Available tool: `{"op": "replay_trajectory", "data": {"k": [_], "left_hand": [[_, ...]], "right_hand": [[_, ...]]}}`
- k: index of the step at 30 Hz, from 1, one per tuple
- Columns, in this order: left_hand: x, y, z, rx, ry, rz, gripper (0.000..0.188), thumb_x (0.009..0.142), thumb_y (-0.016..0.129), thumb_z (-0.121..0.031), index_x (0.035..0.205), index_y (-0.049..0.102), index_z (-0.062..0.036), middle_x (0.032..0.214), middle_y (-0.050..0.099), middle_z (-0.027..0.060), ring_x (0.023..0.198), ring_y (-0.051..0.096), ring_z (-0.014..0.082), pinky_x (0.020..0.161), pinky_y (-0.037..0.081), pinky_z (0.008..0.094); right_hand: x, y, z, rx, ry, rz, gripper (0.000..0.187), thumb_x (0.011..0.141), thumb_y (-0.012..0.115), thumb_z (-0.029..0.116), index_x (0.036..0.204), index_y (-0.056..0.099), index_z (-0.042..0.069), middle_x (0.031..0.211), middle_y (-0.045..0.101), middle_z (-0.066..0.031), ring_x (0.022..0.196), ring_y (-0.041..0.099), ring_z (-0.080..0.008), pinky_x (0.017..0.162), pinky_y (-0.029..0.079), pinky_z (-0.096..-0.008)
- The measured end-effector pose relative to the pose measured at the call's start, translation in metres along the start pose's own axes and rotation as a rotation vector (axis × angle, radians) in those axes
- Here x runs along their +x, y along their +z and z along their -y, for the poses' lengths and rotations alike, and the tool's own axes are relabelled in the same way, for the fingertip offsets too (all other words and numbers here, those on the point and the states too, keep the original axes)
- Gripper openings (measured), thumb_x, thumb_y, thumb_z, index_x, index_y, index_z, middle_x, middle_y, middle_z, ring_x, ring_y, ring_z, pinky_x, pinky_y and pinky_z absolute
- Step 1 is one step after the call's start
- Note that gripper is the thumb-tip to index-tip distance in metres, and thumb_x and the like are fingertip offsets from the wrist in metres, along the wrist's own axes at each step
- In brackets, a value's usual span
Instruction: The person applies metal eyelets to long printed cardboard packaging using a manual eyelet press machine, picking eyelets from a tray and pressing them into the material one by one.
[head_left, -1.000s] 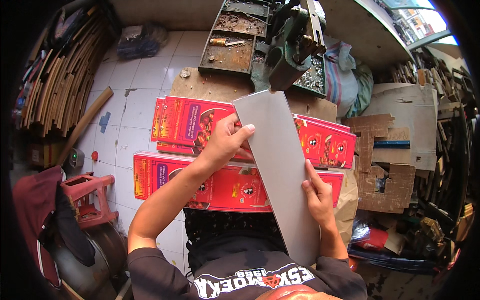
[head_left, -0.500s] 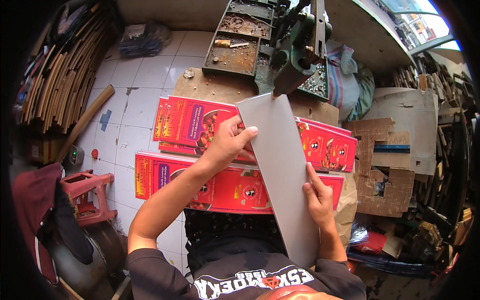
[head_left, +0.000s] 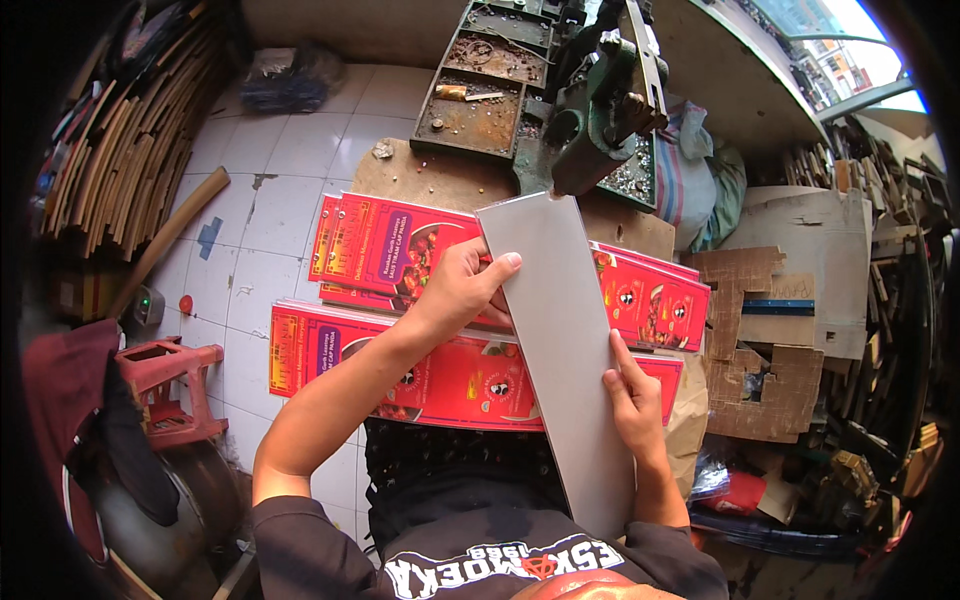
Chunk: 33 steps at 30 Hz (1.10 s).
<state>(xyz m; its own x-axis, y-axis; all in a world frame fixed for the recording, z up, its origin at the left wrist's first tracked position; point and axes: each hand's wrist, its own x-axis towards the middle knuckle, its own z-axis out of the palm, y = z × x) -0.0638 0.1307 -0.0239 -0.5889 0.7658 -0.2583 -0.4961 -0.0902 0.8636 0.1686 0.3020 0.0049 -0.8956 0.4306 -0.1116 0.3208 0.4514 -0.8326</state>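
1. At the far left, a stack of thin brown boards (head_left: pixel 115 165) leans upright; below it, a maroon cloth (head_left: pixel 65 410) hangs beside a faded red plastic stool (head_left: pixel 175 385).
2. Two piles of glossy red oblong printed panels, an upper pile (head_left: pixel 375 240) and a lower pile (head_left: pixel 490 388), lie across the brown surface (head_left: pixel 400 175). Their printing shows red lettering on yellow at the left end, white lettering on purple, pictured food and a round black-and-white animal emblem.
3. The left hand (head_left: pixel 468 285) is clamped on the left edge of a long, plain grey-white panel (head_left: pixel 560 350), thumb on its face, other fingers mostly hidden behind. The left forearm covers part of the lower pile.
4. A dark metal tray (head_left: pixel 460 148) with compartments holds loose small pieces beyond the surface.
5. The grey-white panel slants from the dark green metal press (head_left: pixel 600 150) down to the person's body, covering the middle of both piles; its face is blank.
6. The right hand (head_left: pixel 635 405) touches the panel's right edge, index finger extended, thumb near it; whether its fingers grip underneath cannot be told.
7. At right stand a striped cloth sack (head_left: pixel 685 190) and cut brown cardboard (head_left: pixel 770 400).
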Motion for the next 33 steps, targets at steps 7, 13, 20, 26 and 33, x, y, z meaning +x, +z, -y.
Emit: {"op": "replay_trajectory", "data": {"k": [7,13,20,26,33], "left_hand": [[0.001,-0.003,0.005,0.012,-0.002,0.008,0.033,0.099,0.056,-0.025,0.114,0.055,0.0052,0.090,0.070,0.0150,0.070,0.072,0.0197,0.056,0.062,0.0287],[0.003,-0.008,0.010,-0.025,0.011,0.030,0.031,0.099,0.055,-0.022,0.115,0.055,0.0051,0.093,0.070,0.0161,0.074,0.073,0.0214,0.057,0.063,0.0285],[-0.009,-0.005,0.007,-0.034,-0.115,0.139,0.035,0.097,0.053,-0.020,0.120,0.051,0.0064,0.098,0.069,0.0192,0.078,0.073,0.0251,0.059,0.064,0.0324],[-0.006,-0.006,0.003,0.072,-0.199,0.249,0.043,0.093,0.053,-0.016,0.127,0.044,0.0078,0.101,0.066,0.0208,0.076,0.073,0.0261,0.059,0.064,0.0327],[-0.002,-0.006,0.006,0.048,-0.240,0.238,0.044,0.092,0.055,-0.017,0.127,0.044,0.0067,0.103,0.066,0.0201,0.076,0.072,0.0265,0.060,0.064,0.0336]], "right_hand": [[-0.002,0.000,-0.001,-0.003,0.020,0.004,0.048,0.096,0.056,0.002,0.143,0.046,0.000,0.112,0.071,-0.0171,0.079,0.055,-0.0040,0.074,0.046,-0.0200],[0.000,-0.003,-0.017,0.080,0.003,0.034,0.047,0.099,0.056,0.011,0.145,0.047,0.004,0.064,0.049,0.0024,0.060,0.037,-0.0033,0.056,0.037,-0.0192],[0.017,-0.044,-0.037,0.777,0.206,0.038,0.054,0.084,0.039,-0.008,0.137,0.047,-0.004,0.099,0.058,-0.0073,0.083,0.058,-0.0120,0.074,0.051,-0.0264],[0.049,-0.052,-0.039,0.870,0.105,0.032,0.033,0.099,0.042,-0.002,0.131,0.048,-0.007,0.115,0.061,-0.0180,0.101,0.066,-0.0248,0.090,0.057,-0.0345],[0.129,-0.046,-0.015,0.918,0.022,0.354,0.032,0.105,0.045,0.018,0.130,0.045,-0.002,0.114,0.065,-0.0242,0.095,0.071,-0.0294,0.078,0.062,-0.0324]]}}
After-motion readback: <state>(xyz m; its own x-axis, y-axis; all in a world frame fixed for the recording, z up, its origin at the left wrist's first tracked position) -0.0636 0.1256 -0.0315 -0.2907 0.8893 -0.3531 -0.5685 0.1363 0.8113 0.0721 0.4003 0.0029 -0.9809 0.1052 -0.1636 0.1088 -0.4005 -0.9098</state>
